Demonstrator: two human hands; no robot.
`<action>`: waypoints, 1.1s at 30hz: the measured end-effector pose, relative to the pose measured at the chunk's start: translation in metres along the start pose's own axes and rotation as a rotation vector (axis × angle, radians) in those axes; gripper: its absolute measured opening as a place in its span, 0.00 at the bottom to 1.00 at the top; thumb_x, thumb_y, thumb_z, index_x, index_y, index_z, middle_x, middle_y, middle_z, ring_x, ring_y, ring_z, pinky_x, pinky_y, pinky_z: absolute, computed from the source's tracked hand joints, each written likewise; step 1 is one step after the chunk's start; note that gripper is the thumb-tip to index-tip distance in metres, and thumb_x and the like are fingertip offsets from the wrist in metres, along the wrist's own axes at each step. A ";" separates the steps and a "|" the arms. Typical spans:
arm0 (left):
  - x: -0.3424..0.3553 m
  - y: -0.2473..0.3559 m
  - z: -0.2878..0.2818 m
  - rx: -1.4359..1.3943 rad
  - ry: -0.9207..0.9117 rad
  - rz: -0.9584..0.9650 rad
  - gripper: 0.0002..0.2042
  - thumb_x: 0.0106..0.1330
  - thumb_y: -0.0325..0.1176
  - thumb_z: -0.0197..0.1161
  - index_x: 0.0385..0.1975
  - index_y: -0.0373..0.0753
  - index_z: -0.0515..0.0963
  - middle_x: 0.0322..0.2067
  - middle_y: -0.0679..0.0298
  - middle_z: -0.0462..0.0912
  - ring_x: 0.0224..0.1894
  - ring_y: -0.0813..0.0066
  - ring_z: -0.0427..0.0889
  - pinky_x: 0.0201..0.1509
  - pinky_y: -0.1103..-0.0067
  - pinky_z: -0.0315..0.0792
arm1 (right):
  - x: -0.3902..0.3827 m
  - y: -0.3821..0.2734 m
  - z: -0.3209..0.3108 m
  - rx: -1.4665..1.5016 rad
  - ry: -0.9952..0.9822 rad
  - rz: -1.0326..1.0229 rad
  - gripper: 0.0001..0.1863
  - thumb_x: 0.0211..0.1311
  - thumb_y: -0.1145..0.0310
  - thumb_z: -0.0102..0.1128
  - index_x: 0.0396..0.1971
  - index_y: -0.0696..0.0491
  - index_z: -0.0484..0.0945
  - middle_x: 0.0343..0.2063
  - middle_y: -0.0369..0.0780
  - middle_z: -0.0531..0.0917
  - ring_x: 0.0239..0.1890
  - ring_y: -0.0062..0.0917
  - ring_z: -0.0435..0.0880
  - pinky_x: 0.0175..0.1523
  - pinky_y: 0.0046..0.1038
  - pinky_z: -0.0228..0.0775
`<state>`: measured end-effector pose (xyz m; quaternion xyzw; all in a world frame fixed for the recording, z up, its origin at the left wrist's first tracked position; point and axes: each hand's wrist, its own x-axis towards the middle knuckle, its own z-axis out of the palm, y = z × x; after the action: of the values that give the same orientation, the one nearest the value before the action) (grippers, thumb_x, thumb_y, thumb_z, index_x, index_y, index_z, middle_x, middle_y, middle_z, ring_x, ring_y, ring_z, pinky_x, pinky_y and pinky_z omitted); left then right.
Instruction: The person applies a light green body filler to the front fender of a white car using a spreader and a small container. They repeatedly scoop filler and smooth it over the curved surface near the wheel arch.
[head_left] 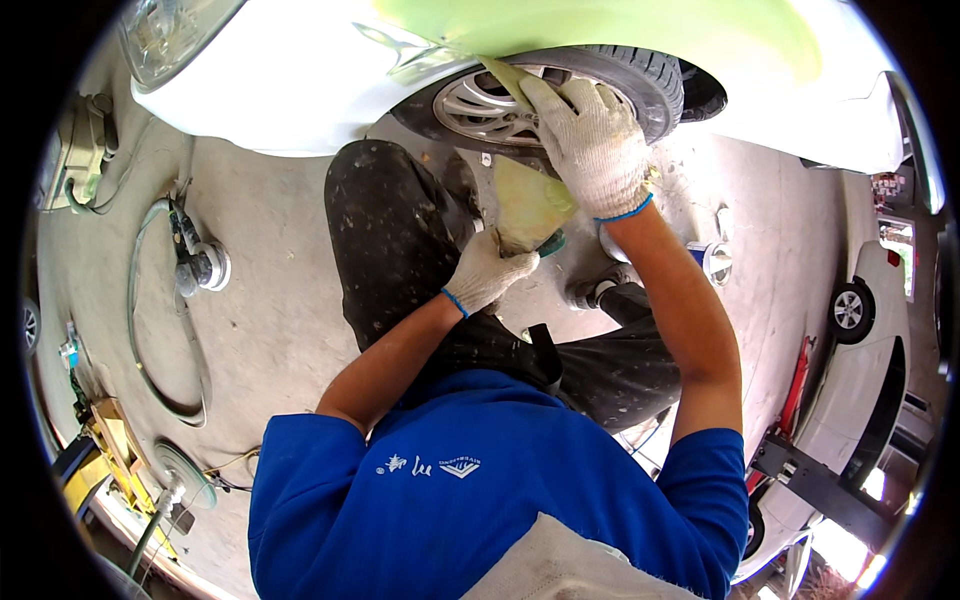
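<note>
My gloved right hand (580,140) is raised at the arch of a white car's front fender (250,70), which has a pale green patch (640,20). Its fingers are closed on a thin yellowish-green spreader (505,75) against the arch edge, over the tire (650,95) and silver wheel (470,105). Lower, by my bent knee (370,210), my gloved left hand (485,270) grips a flat board (530,200) smeared with pale yellow-green material. Something dark green shows under the board's right corner, partly hidden.
A power tool with a round pad (205,265) and hose lies on the floor at left, near yellow items (115,460). A can (712,262) stands to the right of my arm. Further right are a red jack (795,390), a grey post (820,490) and another white car (830,420).
</note>
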<state>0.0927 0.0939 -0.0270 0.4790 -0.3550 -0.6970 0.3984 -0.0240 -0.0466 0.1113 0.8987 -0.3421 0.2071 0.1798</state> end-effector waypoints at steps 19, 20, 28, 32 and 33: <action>-0.004 0.031 0.007 0.035 -0.133 -0.011 0.07 0.62 0.29 0.64 0.36 0.32 0.82 0.22 0.68 0.81 0.09 0.80 0.72 0.12 0.83 0.66 | -0.163 0.009 -0.076 1.057 -0.213 0.914 0.11 0.69 0.73 0.59 0.46 0.62 0.82 0.35 0.39 0.84 0.37 0.26 0.83 0.45 0.26 0.76; -0.013 0.049 0.011 0.093 -0.214 -0.037 0.07 0.62 0.29 0.64 0.36 0.32 0.82 0.22 0.69 0.81 0.11 0.82 0.73 0.15 0.83 0.67 | -0.162 0.007 -0.076 1.178 -0.076 1.095 0.11 0.69 0.73 0.59 0.47 0.61 0.82 0.36 0.38 0.85 0.38 0.24 0.83 0.45 0.25 0.76; -0.022 0.039 0.061 0.244 -0.262 0.102 0.07 0.62 0.26 0.71 0.37 0.34 0.84 0.26 0.73 0.82 0.25 0.89 0.74 0.28 0.85 0.70 | -0.173 -0.030 -0.044 1.534 0.372 1.482 0.09 0.67 0.70 0.65 0.43 0.58 0.83 0.27 0.31 0.82 0.21 0.12 0.73 0.25 0.18 0.66; -0.007 0.011 0.061 0.116 -0.075 0.201 0.07 0.62 0.26 0.71 0.37 0.33 0.84 0.24 0.72 0.82 0.23 0.88 0.75 0.27 0.84 0.69 | -0.179 -0.037 -0.051 1.407 0.221 1.364 0.09 0.67 0.67 0.66 0.36 0.57 0.82 0.25 0.31 0.80 0.22 0.13 0.73 0.25 0.20 0.66; -0.008 0.012 0.058 0.163 -0.077 0.236 0.07 0.62 0.26 0.71 0.38 0.33 0.84 0.24 0.72 0.82 0.23 0.87 0.75 0.27 0.84 0.69 | -0.183 -0.035 -0.051 1.342 0.205 1.318 0.09 0.68 0.66 0.66 0.35 0.57 0.82 0.24 0.31 0.80 0.22 0.12 0.73 0.26 0.21 0.66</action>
<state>0.0416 0.1024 0.0032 0.4377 -0.4794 -0.6319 0.4234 -0.1369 0.1007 0.0581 0.4177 -0.5729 0.4987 -0.4986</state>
